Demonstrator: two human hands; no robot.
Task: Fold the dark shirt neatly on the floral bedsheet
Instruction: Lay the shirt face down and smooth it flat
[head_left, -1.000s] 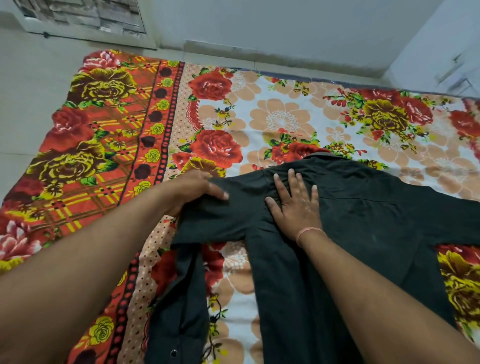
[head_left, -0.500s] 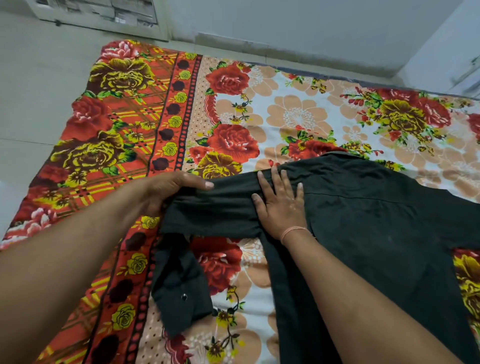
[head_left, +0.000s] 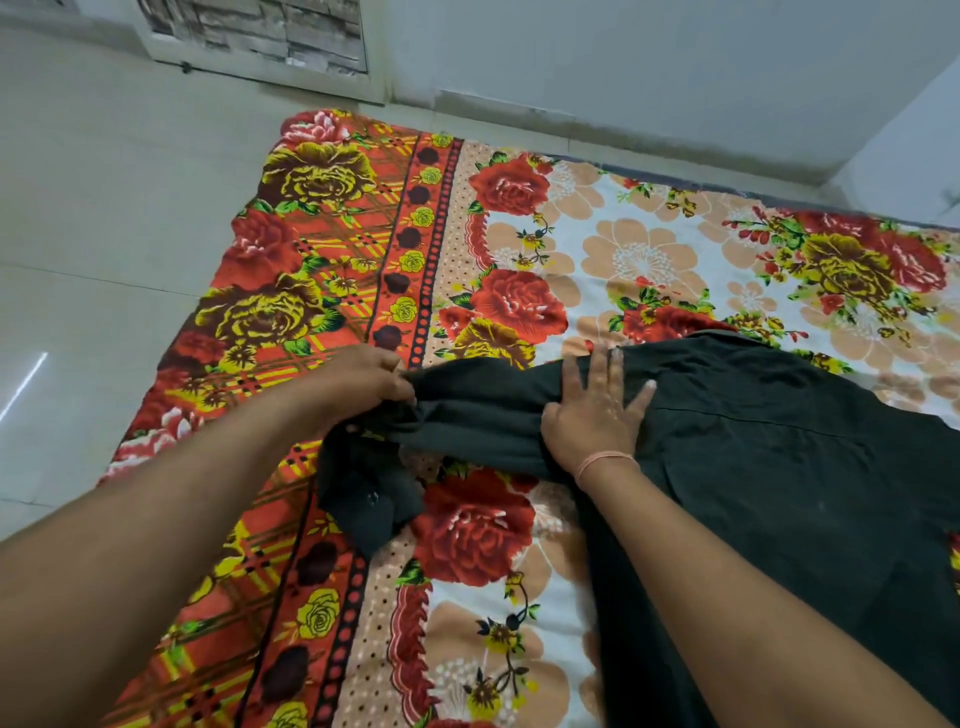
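Pinching sleeve (head_left: 467, 415) in left hand (head_left: 363, 387), right hand (head_left: 597, 415) flat on dark shirt (head_left: 779, 467); may bunch between if tugged.

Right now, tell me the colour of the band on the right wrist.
Pale pink band, shown best in the head view.

floral bedsheet (head_left: 332, 249) on floor (head_left: 104, 270) carries dark shirt (head_left: 779, 493).

Soft, even light is falling on the floral bedsheet (head_left: 519, 234), keeping shadows faint. Left of the bedsheet, a glare streak is shining on the tiled floor (head_left: 104, 260). Beyond the bedsheet, the wall (head_left: 623, 52) is bowing with wide-angle distortion. On the bedsheet, the dark shirt (head_left: 779, 467) is swallowing detail and the right hand (head_left: 597, 415) is smearing slightly.
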